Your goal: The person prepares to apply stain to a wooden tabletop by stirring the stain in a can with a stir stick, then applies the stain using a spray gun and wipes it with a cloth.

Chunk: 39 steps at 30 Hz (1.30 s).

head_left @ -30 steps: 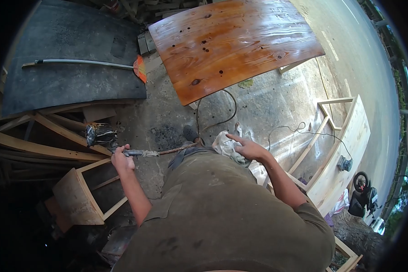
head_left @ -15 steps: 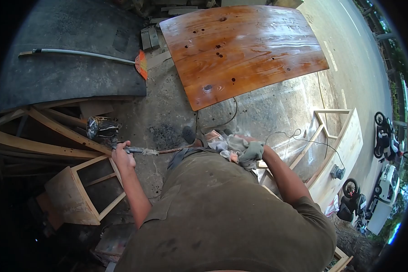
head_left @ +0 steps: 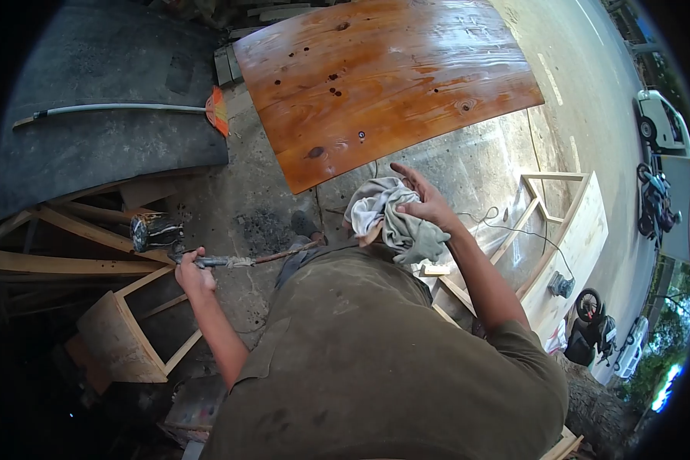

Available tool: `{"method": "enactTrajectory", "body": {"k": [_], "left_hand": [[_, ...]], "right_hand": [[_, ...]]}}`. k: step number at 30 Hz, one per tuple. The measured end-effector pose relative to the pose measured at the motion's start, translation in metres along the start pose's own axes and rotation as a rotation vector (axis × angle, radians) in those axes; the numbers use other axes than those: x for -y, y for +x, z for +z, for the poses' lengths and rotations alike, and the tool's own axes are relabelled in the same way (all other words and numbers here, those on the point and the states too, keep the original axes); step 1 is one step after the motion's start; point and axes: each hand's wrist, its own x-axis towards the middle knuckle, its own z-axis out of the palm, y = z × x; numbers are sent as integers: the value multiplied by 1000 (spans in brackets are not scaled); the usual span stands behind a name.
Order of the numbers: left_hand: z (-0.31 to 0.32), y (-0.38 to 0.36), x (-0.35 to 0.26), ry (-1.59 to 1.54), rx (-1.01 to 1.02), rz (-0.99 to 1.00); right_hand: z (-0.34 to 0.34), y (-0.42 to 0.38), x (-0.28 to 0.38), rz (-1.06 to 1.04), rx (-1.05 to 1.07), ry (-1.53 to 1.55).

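My left hand (head_left: 196,274) is closed around the handle of a gas torch (head_left: 221,261), whose wide sooty nozzle (head_left: 155,232) points left. A brownish hose runs from the taped handle toward my waist. In front of my belly, my right hand (head_left: 429,205) grips a crumpled bundle of white and grey-green rags (head_left: 395,222), thumb on top and dark-stained fingertips reaching past the cloth. Beyond both hands lies a glossy orange-brown wooden panel (head_left: 391,84) with dark knots; neither hand touches it.
A dark board (head_left: 123,69) at left carries a broom (head_left: 123,107) with an orange head. Wooden frames (head_left: 142,330) stand below it. At right is a pale wooden frame (head_left: 567,245) with a corded tool (head_left: 561,285) on it. Vehicles (head_left: 659,123) are along the road.
My right hand has lifted the rags up and away from my belly, its fingers now showing. My left hand with the torch has shifted slightly left and down. The view has turned a little.
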Motion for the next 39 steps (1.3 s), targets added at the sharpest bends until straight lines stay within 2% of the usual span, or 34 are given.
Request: {"method": "enactTrajectory", "body": {"k": [1,2,4,7,9,11,14,15,18,19,22,24,26,28,29,32,33,36,37,39], "left_hand": [[6,-7,1,-10,-23,-1],[10,-16,4,-11,-26,15],[22,-30,9,-15,-32,52],[40,-41,18,-47,-47,41],[36,-48,24,-60,-84,44],[50,-60,26,-45,-92,40],[58,-71,38,-74,-130,28],[62,-79,42,-75,-146,32],[65,-84,51,-86,-172,48],[59,-87,57,-89,-180,52],[53,-96,67,-93,-219,69],[48,-102,72,-106,-238,61],[43,-113,78,-107,-259,39],[43,-119,81,-101,-273,14],[39,-117,83,-119,-277,6],[23,-113,92,-169,-293,-8],[22,-114,91,-172,-299,-7],[12,-113,88,-161,-313,-8],[9,-112,85,-151,-318,-18],[2,-106,86,-167,-338,-10]], "right_hand": [[-5,-9,-9,-89,-115,37],[-6,-27,-7,130,22,-9],[-26,-46,-10,552,108,-277],[-67,-61,-4,30,127,-782],[-90,-53,-11,38,282,-457],[-105,-31,-27,282,441,6],[-113,11,-54,446,389,-112],[-111,14,-27,413,396,-260],[-102,17,0,-5,-74,-897],[-100,11,7,3,-53,-842],[-114,-25,27,-159,340,-831],[-138,-29,61,-107,583,-707],[-140,-28,78,-44,727,-691],[-122,-18,86,14,767,-796],[-118,-4,79,99,695,-821],[-123,21,59,257,574,-560],[-123,22,50,150,523,-319],[-134,18,18,653,522,23],[-136,21,13,673,521,-81],[-134,21,16,362,601,-318]]}}
